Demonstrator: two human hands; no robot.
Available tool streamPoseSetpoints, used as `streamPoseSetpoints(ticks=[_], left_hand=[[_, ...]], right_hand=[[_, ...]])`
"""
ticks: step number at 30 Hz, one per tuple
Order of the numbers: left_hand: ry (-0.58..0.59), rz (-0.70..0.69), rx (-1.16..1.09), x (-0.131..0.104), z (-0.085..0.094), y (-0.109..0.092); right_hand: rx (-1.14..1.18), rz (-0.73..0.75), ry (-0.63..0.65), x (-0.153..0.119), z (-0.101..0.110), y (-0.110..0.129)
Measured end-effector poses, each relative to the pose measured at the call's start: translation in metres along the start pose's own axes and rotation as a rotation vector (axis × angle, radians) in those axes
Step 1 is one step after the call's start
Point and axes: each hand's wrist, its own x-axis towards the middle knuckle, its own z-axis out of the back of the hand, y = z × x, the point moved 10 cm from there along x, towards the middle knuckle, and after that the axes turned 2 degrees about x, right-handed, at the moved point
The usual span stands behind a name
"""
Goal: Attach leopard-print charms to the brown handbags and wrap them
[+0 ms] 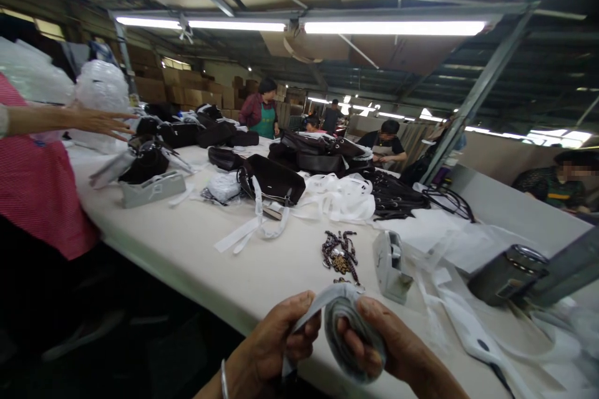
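1 roll of pale strip [347, 312], held up nr the table [224, 274] edge, this side of the bead strings [339, 252] (overlapping, can't count). 2 hands on it: R hand [393, 336] grips the roll, thumb outside, fingers in the core; L hand [290, 336] pinches the loose end. Roll's on edge, coil face twd camera, long axis tilted top-L to bottom-R; loose end runs L & down. Also 2 grey tape dispensers [392, 268], 1 dark flask [508, 274] lying tilted.
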Motion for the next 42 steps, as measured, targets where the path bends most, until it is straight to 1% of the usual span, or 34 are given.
streamPoseSetpoints(ticks=[4,8,10,13,16,18,20,23,25,27,29,31,37,40,42], left_hand=[[0.053,-0.051,-0.004,0.002,-0.002,0.004],[0.016,-0.092,-0.041,0.005,0.001,0.013],[-0.012,-0.074,-0.045,0.005,0.004,0.020],[-0.031,-0.014,0.028,0.004,0.010,0.031],[-0.044,0.029,0.102,0.004,0.017,0.034],[-0.037,0.055,0.144,0.006,0.018,0.033],[-0.032,0.041,0.186,0.009,0.015,0.027],[-0.035,-0.039,0.177,0.013,0.009,0.016],[-0.022,-0.077,0.132,0.015,0.004,0.015],[-0.021,-0.101,0.091,0.017,0.002,0.017],[-0.044,-0.125,0.064,0.017,0.003,0.020],[-0.066,-0.142,0.047,0.016,0.006,0.021],[-0.069,-0.153,0.065,0.016,0.011,0.023],[-0.079,-0.160,0.101,0.016,0.015,0.021],[-0.081,-0.167,0.121,0.014,0.016,0.019]], right_hand=[[0.037,0.046,-0.022,0.004,-0.002,0.001],[0.053,0.091,-0.081,0.007,0.005,0.000],[0.066,0.079,-0.092,0.008,0.008,-0.007],[0.077,0.064,-0.071,0.010,0.009,-0.017],[0.114,0.067,-0.067,0.014,0.009,-0.022],[0.160,0.071,-0.067,0.016,0.010,-0.022],[0.214,0.062,-0.072,0.019,0.012,-0.021],[0.311,0.023,-0.080,0.020,0.015,-0.023],[0.370,-0.015,-0.099,0.020,0.017,-0.026],[0.423,-0.068,-0.156,0.019,0.023,-0.032],[0.480,-0.124,-0.240,0.018,0.030,-0.040],[0.526,-0.155,-0.290,0.019,0.033,-0.046],[0.587,-0.136,-0.284,0.025,0.030,-0.051],[0.550,-0.085,-0.330,0.025,0.033,-0.050],[0.530,-0.077,-0.370,0.025,0.036,-0.052]])
